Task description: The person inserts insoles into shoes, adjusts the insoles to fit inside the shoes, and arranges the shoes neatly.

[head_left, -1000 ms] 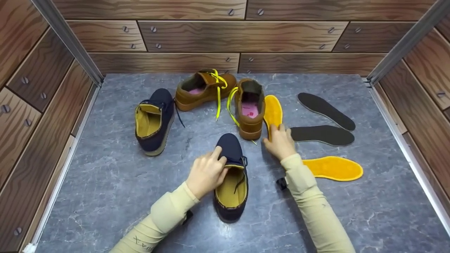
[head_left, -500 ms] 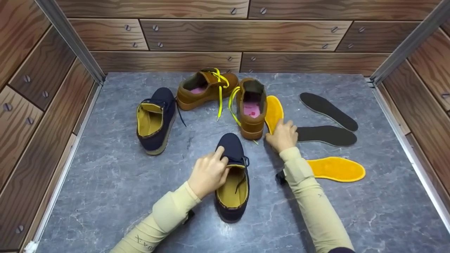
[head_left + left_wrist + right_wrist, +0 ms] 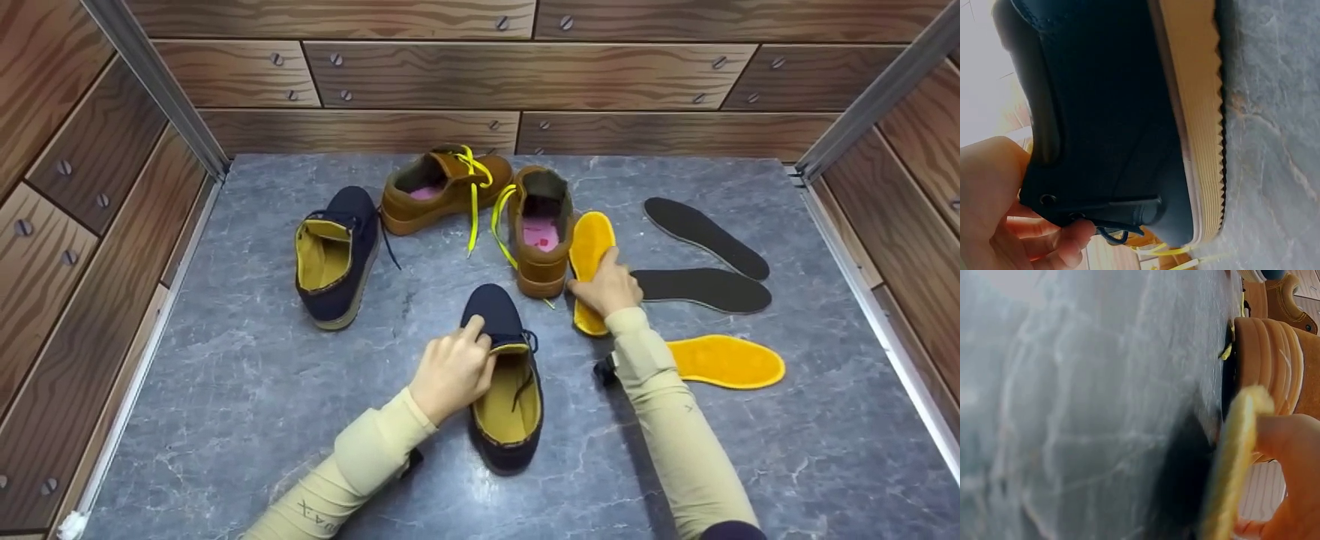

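My left hand (image 3: 452, 371) grips the side of a navy shoe (image 3: 491, 309) near its laces; the shoe stands toe away, its tan lining showing. In the left wrist view, the thumb and fingers pinch the shoe's eyelet edge (image 3: 1050, 199), above a tan ridged sole (image 3: 1199, 112). A yellow-orange insole (image 3: 592, 232) is held in my right hand (image 3: 613, 289), beside a brown shoe (image 3: 541, 279). The right wrist view has this fuzzy insole (image 3: 1230, 461) edge-on, raised off the floor with a shadow below it. Some right fingertips are hidden.
A second navy shoe (image 3: 337, 307) stands at the left. Behind is another brown shoe (image 3: 420, 217) with yellow laces (image 3: 474, 202). Two dark insoles (image 3: 705, 236) and a second yellow insole (image 3: 731, 362) lie at the right. Wood-patterned walls (image 3: 525, 75) surround the grey floor (image 3: 247, 420).
My right hand has picked up the yellow insole, which has risen and come slightly nearer; its near end now shows below the hand. My left hand keeps its grip on the navy shoe.
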The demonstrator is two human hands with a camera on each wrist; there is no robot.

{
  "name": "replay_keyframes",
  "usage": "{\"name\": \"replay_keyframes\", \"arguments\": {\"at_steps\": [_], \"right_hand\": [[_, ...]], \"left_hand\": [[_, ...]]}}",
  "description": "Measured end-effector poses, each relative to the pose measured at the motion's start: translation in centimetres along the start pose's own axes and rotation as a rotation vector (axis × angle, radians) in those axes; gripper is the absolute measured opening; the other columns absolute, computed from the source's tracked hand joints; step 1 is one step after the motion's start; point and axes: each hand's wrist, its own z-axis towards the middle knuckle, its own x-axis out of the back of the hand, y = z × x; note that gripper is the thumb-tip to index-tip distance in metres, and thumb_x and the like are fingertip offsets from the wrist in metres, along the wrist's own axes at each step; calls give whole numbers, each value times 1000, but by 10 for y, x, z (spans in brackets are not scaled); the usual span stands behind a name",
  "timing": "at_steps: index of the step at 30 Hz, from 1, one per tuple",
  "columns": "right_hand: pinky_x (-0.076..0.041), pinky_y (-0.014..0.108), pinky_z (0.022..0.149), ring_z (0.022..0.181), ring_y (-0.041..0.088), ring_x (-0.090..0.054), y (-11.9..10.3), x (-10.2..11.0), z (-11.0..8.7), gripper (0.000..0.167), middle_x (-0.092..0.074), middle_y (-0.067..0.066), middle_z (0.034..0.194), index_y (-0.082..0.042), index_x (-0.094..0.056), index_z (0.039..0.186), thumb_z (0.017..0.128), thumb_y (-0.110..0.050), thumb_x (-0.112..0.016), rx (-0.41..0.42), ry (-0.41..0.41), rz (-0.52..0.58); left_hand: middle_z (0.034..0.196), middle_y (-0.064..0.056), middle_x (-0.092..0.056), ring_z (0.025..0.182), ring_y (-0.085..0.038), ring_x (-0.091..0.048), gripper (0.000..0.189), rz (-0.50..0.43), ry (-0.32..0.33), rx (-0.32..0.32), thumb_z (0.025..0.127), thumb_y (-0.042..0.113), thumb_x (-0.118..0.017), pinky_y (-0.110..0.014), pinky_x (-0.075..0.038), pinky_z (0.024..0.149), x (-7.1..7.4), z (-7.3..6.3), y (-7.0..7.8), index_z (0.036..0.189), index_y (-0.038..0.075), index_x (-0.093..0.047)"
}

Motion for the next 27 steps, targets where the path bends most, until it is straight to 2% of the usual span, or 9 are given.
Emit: {"name": "replay_keyframes", "arguments": {"at_steps": [5, 11, 14, 17, 20, 22, 25, 27], "right_hand": [[-47, 58, 82, 99, 48, -60, 5, 3, -1, 67, -59, 29, 115, -12, -37, 134, 82, -45, -65, 36, 17, -8], [-47, 60, 75, 94, 50, -62, 6, 6, -3, 48, -63, 25, 113, -10, -54, 125, 88, -38, -59, 120, 156, 39], [-47, 60, 72, 90, 50, -62, 4, 12, -8, 44, -65, 24, 110, -8, -58, 122, 89, -36, -60, 147, 212, 53], [-47, 60, 69, 87, 51, -62, -1, 28, -19, 45, -66, 24, 111, -8, -60, 125, 90, -36, -59, 169, 243, 56], [-47, 59, 67, 89, 50, -63, -11, 56, -42, 47, -66, 24, 115, -10, -61, 130, 91, -37, -57, 214, 242, 54], [-47, 55, 64, 85, 46, -64, -19, 78, -66, 47, -68, 23, 112, -12, -61, 132, 93, -37, -55, 266, 211, 58], [-49, 45, 53, 64, 34, -63, -31, 107, -111, 43, -69, 18, 96, -10, -60, 134, 96, -31, -55, 392, 78, 89], [-47, 36, 43, 49, 23, -57, -37, 120, -146, 38, -65, 10, 83, -10, -60, 132, 98, -25, -56, 485, -52, 107]], "left_hand": [[91, -10, -57, 55, -19, -58, 15, -25, -3, -1, 80, 15, -74, -32, -49, 40, -4, 3, 2, 79, 3, -65], [87, -7, -55, 54, -19, -58, 12, -59, -11, 11, 81, 10, -73, -31, -48, 40, -4, 6, -4, 86, 5, -63], [85, -6, -55, 54, -19, -57, 11, -68, -14, 7, 83, 9, -71, -31, -48, 40, -3, 5, -5, 88, 5, -62], [83, -6, -55, 53, -19, -57, 9, -76, -18, 8, 84, 9, -70, -31, -48, 40, -2, 5, -6, 89, 5, -63], [81, -5, -55, 52, -19, -57, 8, -102, -29, 12, 87, 10, -69, -31, -48, 41, -1, 7, -8, 90, 5, -63], [79, -5, -55, 52, -19, -57, 8, -132, -40, 16, 89, 11, -68, -31, -48, 41, -1, 9, -9, 90, 5, -62], [76, -4, -55, 52, -21, -57, 10, -182, -55, 29, 90, 11, -67, -33, -49, 43, -1, 11, -12, 88, 6, -60], [75, -4, -55, 51, -22, -57, 11, -209, -62, 39, 90, 11, -67, -34, -49, 44, -1, 12, -13, 86, 6, -59]]}}
